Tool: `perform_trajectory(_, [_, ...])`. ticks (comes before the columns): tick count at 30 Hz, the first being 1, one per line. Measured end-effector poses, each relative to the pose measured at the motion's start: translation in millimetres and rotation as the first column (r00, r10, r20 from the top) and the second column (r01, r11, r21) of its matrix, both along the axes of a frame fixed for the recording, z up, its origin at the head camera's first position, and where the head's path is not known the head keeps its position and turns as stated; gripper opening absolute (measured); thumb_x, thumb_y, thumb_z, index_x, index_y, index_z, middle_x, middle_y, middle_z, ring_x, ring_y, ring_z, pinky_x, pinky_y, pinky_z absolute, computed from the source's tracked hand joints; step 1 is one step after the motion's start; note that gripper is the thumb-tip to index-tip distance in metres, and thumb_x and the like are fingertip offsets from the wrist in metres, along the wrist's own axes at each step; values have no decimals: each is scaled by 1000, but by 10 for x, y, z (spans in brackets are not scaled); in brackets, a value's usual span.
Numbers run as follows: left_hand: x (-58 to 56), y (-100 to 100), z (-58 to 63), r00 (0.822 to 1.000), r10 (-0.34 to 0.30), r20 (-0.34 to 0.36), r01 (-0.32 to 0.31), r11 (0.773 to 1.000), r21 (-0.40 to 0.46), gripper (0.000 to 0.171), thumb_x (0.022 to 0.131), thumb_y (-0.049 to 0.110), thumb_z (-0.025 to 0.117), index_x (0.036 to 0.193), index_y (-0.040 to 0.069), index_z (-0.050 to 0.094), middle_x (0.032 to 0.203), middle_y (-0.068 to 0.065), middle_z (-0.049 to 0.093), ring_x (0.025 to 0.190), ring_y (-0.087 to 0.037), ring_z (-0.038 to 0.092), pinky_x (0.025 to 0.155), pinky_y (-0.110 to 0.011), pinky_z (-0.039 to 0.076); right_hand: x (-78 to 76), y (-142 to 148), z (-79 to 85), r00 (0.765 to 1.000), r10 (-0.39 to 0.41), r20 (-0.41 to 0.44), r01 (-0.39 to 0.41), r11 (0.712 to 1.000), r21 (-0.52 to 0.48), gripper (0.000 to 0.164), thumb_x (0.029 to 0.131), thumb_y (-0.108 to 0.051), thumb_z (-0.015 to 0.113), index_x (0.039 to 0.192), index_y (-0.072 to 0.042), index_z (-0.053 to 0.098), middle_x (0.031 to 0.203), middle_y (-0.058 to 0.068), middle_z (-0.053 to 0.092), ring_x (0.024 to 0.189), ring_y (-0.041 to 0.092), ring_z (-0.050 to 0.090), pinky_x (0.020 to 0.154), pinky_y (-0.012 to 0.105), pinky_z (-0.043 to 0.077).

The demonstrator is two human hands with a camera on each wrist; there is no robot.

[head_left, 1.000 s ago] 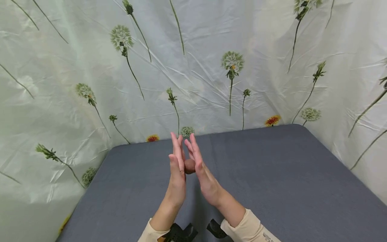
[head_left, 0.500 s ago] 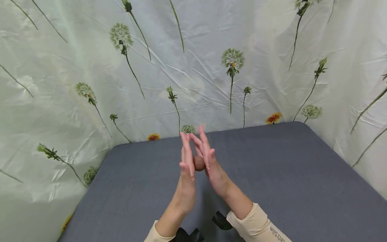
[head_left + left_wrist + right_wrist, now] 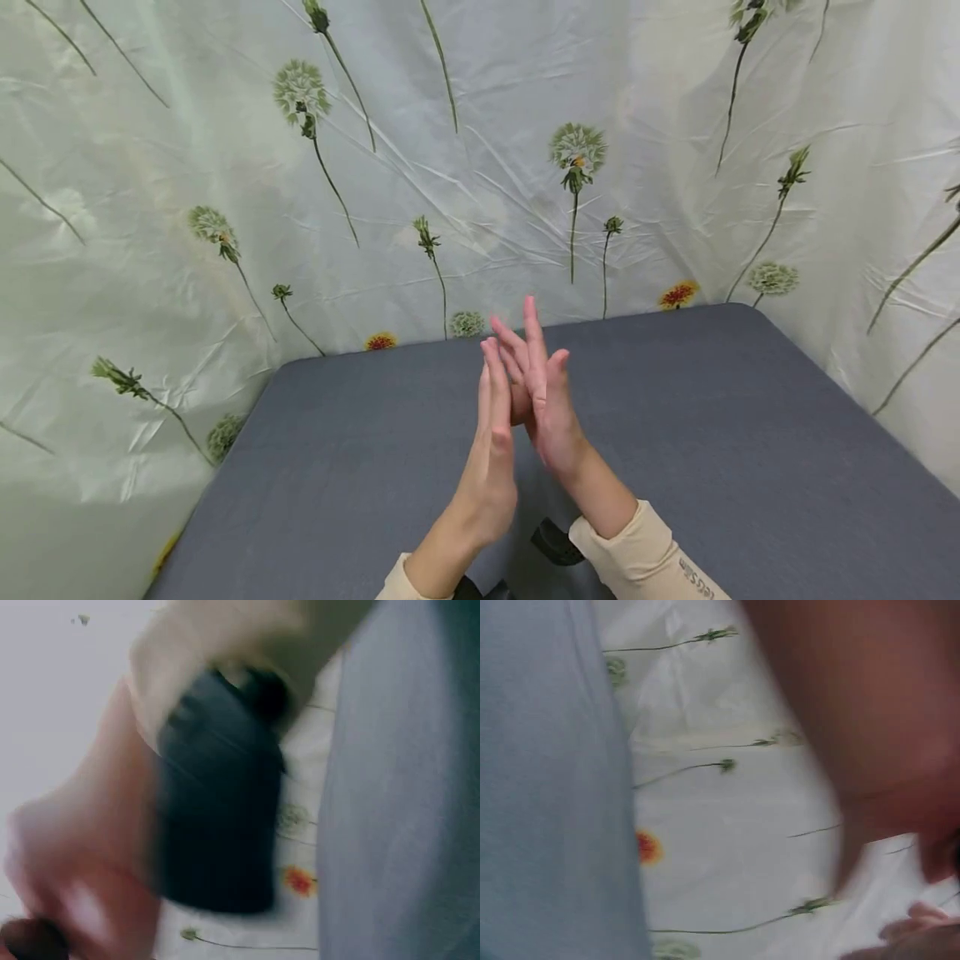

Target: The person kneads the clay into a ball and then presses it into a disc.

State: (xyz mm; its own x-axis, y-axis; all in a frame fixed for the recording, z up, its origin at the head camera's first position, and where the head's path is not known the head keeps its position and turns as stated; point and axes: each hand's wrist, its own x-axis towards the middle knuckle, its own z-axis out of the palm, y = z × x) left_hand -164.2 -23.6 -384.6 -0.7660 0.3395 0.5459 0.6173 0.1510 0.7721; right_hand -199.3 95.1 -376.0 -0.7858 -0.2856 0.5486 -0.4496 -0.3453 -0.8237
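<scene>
A small brown ball (image 3: 520, 405), perhaps of clay, is sandwiched between my two palms above the grey table. My left hand (image 3: 491, 454) stands upright on the ball's left side with its fingers straight. On the other side my right hand (image 3: 552, 408) presses against the ball, fingers extended and a little spread, thumb pointing up. Part of the ball is hidden by the hands. In the left wrist view the ball (image 3: 34, 940) shows dark and blurred beside the left hand (image 3: 86, 870). The right wrist view is blurred; the right hand (image 3: 900, 802) fills its right side.
The grey table (image 3: 697, 433) spreads beneath the hands. Behind and beside it hangs a white curtain (image 3: 495, 192) printed with dandelions and flowers. Black straps or mounts (image 3: 557, 542) sit at the wrists below the cream sleeves (image 3: 637, 550).
Both hands and the ball have shifted to the right. The palms slide against each other: the right hand has moved up and forward, while the left fingertips now sit lower than the right ones.
</scene>
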Motion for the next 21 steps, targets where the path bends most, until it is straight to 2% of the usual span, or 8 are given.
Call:
perform_trajectory(1, [6, -10, 8, 1000, -4, -10, 4, 1000, 4, 79, 108, 70, -3, 172, 25, -17, 181, 2, -17, 168, -30, -16, 121, -84, -3, -16, -11, -19, 1000, 18, 20, -18, 1000, 6, 87, 102, -83, 3, 172, -35, -17, 180, 18, 17, 168, 39, 12, 133, 47, 23])
perform_trajectory(3, [-26, -67, 38, 1000, 5, 4, -5, 999, 36, 79, 107, 72, -3, 172, 27, -15, 182, 3, -15, 168, -28, -17, 123, -81, -5, -25, -70, -67, 998, 42, 44, -44, 998, 33, 90, 101, -84, 3, 172, -32, -18, 180, 18, 17, 167, 39, 15, 130, 49, 28])
perform_trajectory(7, [-187, -243, 87, 989, 54, 140, -73, 988, 136, 79, 105, 76, -3, 171, 33, -13, 181, 10, -10, 168, -21, -14, 129, -71, -7, 41, -250, -134, 999, 27, -18, -24, 992, 128, 91, 104, -81, 7, 172, -26, -18, 181, 16, 10, 168, 38, 10, 129, 71, 13])
perform_trajectory(9, [-232, -285, 77, 981, 90, 170, -113, 985, 129, 81, 106, 76, -3, 172, 30, -11, 181, 8, -10, 169, -22, -13, 130, -69, -7, 73, -298, -141, 999, -11, -51, 19, 986, 164, 90, 106, -79, 9, 173, -25, -16, 182, 15, 8, 169, 38, 9, 128, 74, 10])
perform_trajectory(12, [-212, -228, 20, 986, 121, 113, -127, 991, 47, 80, 109, 70, -1, 172, 23, -10, 182, 0, -11, 169, -28, -10, 131, -70, -1, 64, -254, -93, 993, -97, -65, 106, 984, 143, 88, 107, -77, 13, 174, -24, -10, 180, 17, 15, 167, 41, 14, 129, 72, 14])
perform_trajectory(15, [-110, -79, -35, 995, 81, 58, -79, 996, -37, 75, 112, 65, 2, 172, 23, -13, 181, 1, -13, 169, -27, -8, 130, -72, 4, -2, -98, -21, 987, -162, -22, 163, 984, 65, 90, 106, -80, 15, 175, -26, -4, 177, 19, 24, 166, 43, 20, 129, 72, 17])
perform_trajectory(18, [-22, 18, -54, 999, 13, 33, -11, 998, -61, 74, 112, 65, 1, 171, 25, -16, 181, 3, -16, 169, -28, -11, 128, -76, 3, -52, 21, -1, 991, -125, 50, 123, 992, 38, 94, 102, -85, 13, 175, -28, -5, 178, 16, 23, 167, 40, 20, 130, 67, 19])
perform_trajectory(21, [-21, -15, -26, 1000, 31, 0, -31, 999, -25, 77, 111, 66, -1, 172, 21, -12, 182, -1, -14, 169, -32, -12, 127, -76, 0, -61, -9, -51, 997, -40, 59, 35, 996, 79, 98, 102, -84, 7, 174, -18, -7, 181, 14, 13, 169, 35, 11, 133, 60, 12])
